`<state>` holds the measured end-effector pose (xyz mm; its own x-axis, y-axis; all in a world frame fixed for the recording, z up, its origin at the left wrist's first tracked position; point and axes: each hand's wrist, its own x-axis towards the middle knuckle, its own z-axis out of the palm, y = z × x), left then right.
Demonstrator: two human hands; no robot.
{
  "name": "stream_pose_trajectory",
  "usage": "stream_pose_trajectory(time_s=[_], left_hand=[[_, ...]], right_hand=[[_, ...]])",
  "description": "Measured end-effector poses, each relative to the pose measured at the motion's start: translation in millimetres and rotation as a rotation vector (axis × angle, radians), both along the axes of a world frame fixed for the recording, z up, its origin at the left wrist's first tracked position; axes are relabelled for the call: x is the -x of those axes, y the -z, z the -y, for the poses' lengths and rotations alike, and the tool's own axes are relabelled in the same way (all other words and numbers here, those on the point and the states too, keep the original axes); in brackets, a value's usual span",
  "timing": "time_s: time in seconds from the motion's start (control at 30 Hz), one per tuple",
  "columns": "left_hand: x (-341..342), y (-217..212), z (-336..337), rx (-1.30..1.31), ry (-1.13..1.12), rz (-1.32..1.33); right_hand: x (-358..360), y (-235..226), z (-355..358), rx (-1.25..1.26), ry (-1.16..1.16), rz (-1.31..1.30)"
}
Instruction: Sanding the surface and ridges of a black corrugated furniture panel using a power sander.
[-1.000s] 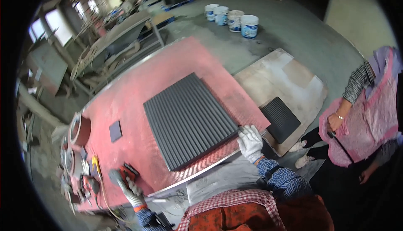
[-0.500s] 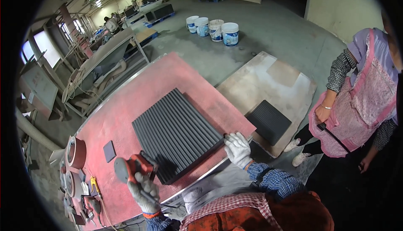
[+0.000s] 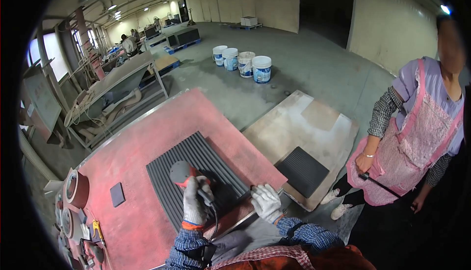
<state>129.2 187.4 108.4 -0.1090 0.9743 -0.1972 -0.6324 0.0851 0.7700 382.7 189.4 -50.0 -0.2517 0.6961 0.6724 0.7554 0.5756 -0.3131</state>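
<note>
Two gloved hands work at the near edge of a red-topped table [image 3: 147, 137]; the left hand [image 3: 194, 202] is closed around the grip of a red and grey power sander [image 3: 185, 173], fingers wrapped tight, while the right hand [image 3: 266, 202] lies flat with fingers spread and holds nothing, pressing on the table's near rim just beside the panel's corner; the sander sits on a dark ribbed panel [image 3: 196, 181] lying flat in the middle of the table, its round head pointing away from the person and its handle running back toward the wrist; the panel's long axis and its ribs run from near left to far right across the table; the sander's pad is hidden under its body, and its cord drops out of sight below the left wrist; both forearms, in blue checked sleeves, come up from the lower edge; a second person in a pink apron [image 3: 417, 137] stands well apart at right, near a smaller ribbed panel [image 3: 301, 171] on a pale board [image 3: 314, 123].
</note>
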Motion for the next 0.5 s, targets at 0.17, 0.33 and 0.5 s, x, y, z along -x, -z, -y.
stream_pose_trajectory(time_s=[0.17, 0.33, 0.5], left_hand=[[-7.5, 6.1, 18.1, 0.011, 0.175, -0.238], [29.2, -11.3, 56.7, 0.125, 0.117, -0.325], [86.5, 21.5, 90.0, 0.111, -0.584, -0.644]], right_hand=[[0.7, -1.1, -3.1, 0.020, 0.003, 0.026], [-0.8, 2.4, -5.6, 0.016, -0.001, 0.047], [-0.7, 7.1, -7.1, 0.026, 0.012, 0.010]])
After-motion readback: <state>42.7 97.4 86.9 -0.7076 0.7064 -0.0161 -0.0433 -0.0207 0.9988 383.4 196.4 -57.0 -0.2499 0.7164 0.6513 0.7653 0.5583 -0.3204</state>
